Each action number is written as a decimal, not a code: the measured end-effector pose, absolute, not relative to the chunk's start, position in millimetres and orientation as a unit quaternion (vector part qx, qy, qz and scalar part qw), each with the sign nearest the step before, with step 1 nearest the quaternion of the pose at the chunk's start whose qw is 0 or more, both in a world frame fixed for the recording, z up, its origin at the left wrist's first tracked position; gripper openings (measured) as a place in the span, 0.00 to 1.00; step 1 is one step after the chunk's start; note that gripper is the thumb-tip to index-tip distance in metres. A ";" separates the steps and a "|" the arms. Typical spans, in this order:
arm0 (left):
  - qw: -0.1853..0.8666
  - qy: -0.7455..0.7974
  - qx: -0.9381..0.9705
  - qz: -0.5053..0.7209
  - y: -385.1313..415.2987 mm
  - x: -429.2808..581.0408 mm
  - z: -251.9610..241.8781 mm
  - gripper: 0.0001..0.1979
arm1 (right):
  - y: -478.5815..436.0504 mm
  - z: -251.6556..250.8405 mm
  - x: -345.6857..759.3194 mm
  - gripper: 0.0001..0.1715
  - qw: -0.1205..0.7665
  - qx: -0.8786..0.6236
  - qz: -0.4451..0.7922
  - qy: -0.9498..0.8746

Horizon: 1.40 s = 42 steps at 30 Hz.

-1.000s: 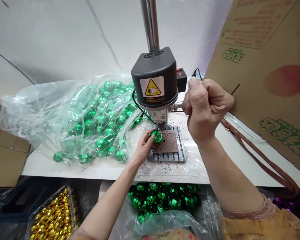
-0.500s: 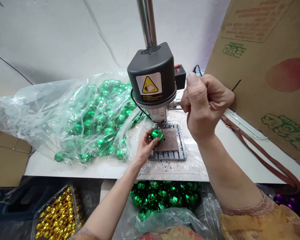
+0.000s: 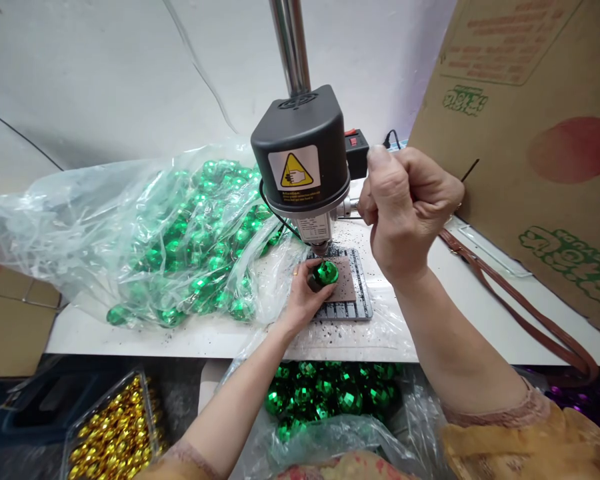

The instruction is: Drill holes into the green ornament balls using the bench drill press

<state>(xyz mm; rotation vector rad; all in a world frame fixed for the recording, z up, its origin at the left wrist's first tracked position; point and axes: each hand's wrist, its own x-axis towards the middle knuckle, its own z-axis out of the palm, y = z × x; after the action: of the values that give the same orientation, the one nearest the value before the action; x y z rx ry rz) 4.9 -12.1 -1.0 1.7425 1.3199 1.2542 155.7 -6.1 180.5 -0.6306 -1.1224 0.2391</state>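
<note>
Between the thumb and fingers of my left hand (image 3: 304,293) is a shiny green faceted ball (image 3: 327,272). It sits over the brown pad (image 3: 347,287) on the slotted metal base (image 3: 364,308), just below the chuck (image 3: 320,249) of a small drill press (image 3: 300,147). The bit itself is too small to make out. My right hand (image 3: 410,207) is closed in a fist beside the drill head, around the feed lever (image 3: 349,207); most of the lever is hidden by the fingers. Dark shavings are scattered about the base.
A clear plastic bag (image 3: 65,200) of green balls (image 3: 200,247) lies on the table's left. More green balls (image 3: 350,398) sit in a bag below the front edge, near a tray of gold balls (image 3: 111,433). A cardboard box (image 3: 510,153) and brown strap (image 3: 520,307) are at right.
My left hand has moved right with the green ball, from the left part of the pad to under the chuck. My right hand has stayed at the lever.
</note>
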 end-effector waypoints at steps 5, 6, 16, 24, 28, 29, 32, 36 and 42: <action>0.352 0.473 0.650 0.479 -13.2 8.5 -2.8 0.25 | -7.2 180.9 157.8 0.30 0.798 -0.273 0.125 -0.523; 0.354 0.473 0.649 0.479 -12.9 8.2 -2.8 0.26 | -7.5 179.2 157.7 0.29 0.800 -0.267 0.125 -0.523; 0.369 0.459 0.649 0.481 -14.2 7.0 -3.3 0.26 | -4.9 151.9 151.2 0.32 0.830 -0.222 0.051 -0.510; 0.370 0.448 0.654 0.484 -13.2 6.9 -5.8 0.25 | -2.3 140.6 154.3 0.33 0.826 -0.229 0.046 -0.513; 0.368 0.448 0.654 0.487 -13.1 6.8 -5.5 0.25 | 0.6 134.4 155.0 0.32 0.839 -0.189 0.033 -0.509; 0.368 0.447 0.655 0.487 -13.1 6.7 -6.0 0.25 | 0.9 132.6 155.5 0.32 0.839 -0.179 0.028 -0.514; 0.370 0.439 0.657 0.490 -12.7 6.6 -8.8 0.25 | 0.9 127.1 157.5 0.30 0.832 -0.155 0.006 -0.532; 0.356 0.437 0.659 0.498 -11.9 6.8 -12.3 0.25 | 1.3 122.1 159.4 0.28 0.826 -0.148 -0.015 -0.544; 0.337 0.441 0.664 0.501 -13.2 5.8 -10.9 0.25 | 3.3 114.9 160.9 0.27 0.819 -0.089 -0.030 -0.566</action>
<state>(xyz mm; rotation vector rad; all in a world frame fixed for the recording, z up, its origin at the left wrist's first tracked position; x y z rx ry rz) 5.8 -13.2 -10.9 1.7303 1.1495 1.3062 160.9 3.3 114.9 -0.1900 -1.2054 -0.0633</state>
